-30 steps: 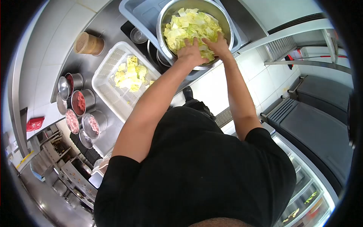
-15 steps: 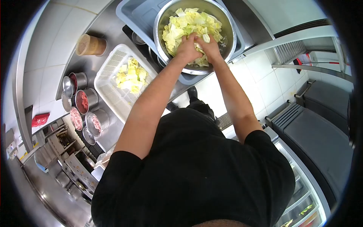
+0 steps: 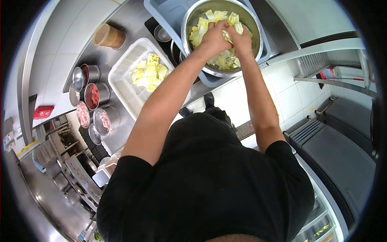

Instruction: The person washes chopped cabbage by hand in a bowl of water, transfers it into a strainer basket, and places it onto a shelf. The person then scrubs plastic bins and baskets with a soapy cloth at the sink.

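Both hands are inside a steel bowl (image 3: 250, 22) containing pale yellow-green cut cabbage leaves (image 3: 199, 34) and what looks like water. My left hand (image 3: 216, 38) curls round the near-left side of a clump of cabbage (image 3: 238, 27). On the clump's right side, my right hand (image 3: 242, 41) closes in with its fingers bent toward the left. The fingertips meet or nearly meet over the leaves, partly hiding them. To the left, a white perforated basket (image 3: 119, 72) holds more cut cabbage (image 3: 151, 74).
The bowl rests in a blue-grey plastic tub (image 3: 166, 12) at the counter edge. Left on the steel counter stand a brown round container (image 3: 109, 36) and several steel pots, including one with red meat (image 3: 92, 96). A dark grey cabinet (image 3: 334, 157) lies to the right.
The view has shifted, so bowl and basket appear farther right. My hands have gathered cabbage into a clump between them, and more of the bowl's wall and liquid shows around the leaves.
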Tool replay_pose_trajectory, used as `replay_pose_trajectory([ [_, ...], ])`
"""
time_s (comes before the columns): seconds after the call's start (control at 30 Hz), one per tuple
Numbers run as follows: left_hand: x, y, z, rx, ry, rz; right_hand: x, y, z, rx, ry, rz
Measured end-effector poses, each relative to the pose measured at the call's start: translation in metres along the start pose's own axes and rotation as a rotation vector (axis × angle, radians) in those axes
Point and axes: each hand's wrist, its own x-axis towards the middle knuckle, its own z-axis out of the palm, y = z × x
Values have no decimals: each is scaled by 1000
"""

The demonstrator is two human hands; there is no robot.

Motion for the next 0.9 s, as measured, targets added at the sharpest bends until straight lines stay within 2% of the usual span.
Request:
replay_pose_trajectory([
  [0.2, -20, 10, -31, -67, 70, 71, -6, -15, 17, -23, 26, -118],
  [0.3, -43, 18, -68, -66, 170, 76, -45, -67, 44, -28, 20, -109],
  [0.33, -52, 14, -79, -18, 265, 127, -52, -76, 54, 91, -133, -154],
  [0.43, -96, 2, -127, 30, 417, 95, -78, -79, 108, -63, -92, -305],
  [0.5, -129, -23, -151, 73, 545, 109, -108, -79, 145, 61, -290, -287],
  [0.57, -166, -47, -174, 82, 563, -10, -131, -68, 184, -44, -353, -284],
  [0.63, -194, -82, -193, 70, 533, -126, -145, -48, 216, -203, -437, -398],
  [0.7, -219, -124, -205, 26, 491, -235, -143, -21, 243, -300, -648, -345],
  [0.77, -230, -168, -213, -53, 433, -332, -140, -7, 260, -521, -665, -485],
  [0.9, -246, -196, -228, -78, 510, -338, -137, 0, 279, -558, -668, -523],
])
